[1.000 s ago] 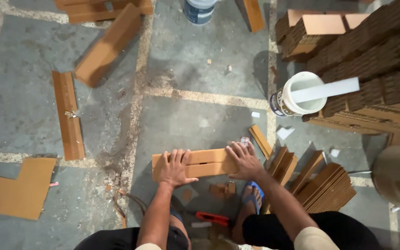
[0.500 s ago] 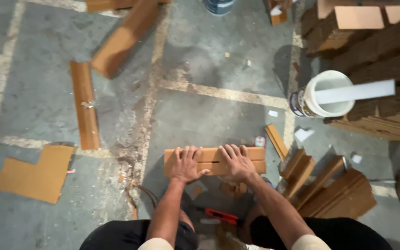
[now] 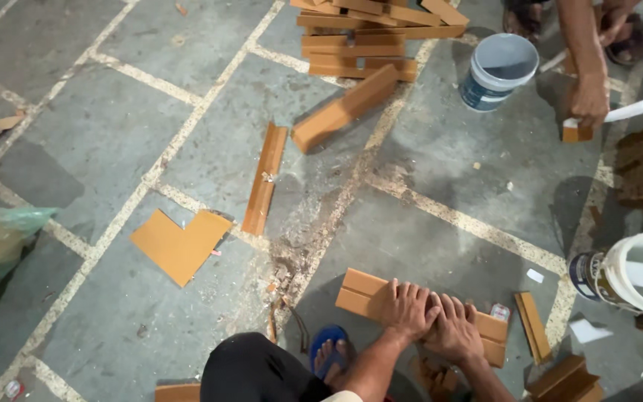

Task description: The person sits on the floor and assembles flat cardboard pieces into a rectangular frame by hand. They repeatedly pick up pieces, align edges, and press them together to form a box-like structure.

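Observation:
Both my hands press flat on a long brown cardboard strip (image 3: 362, 292) lying on the grey floor in front of me. My left hand (image 3: 408, 309) lies on its middle and my right hand (image 3: 454, 329) sits right beside it, fingers touching and spread over the strip. My foot in a blue sandal (image 3: 327, 351) is just left of my forearms.
An L-shaped cardboard piece (image 3: 180, 246) and a narrow strip (image 3: 264, 177) lie to the left. Stacked cardboard pieces (image 3: 370, 33) are at the top. Another person's hand (image 3: 588, 100) holds a small piece near a grey bucket (image 3: 496, 71). A white bucket (image 3: 638, 272) stands at right.
The view has swung left and tilted up, showing more floor and another person. My hands have drawn together on the strip, now side by side.

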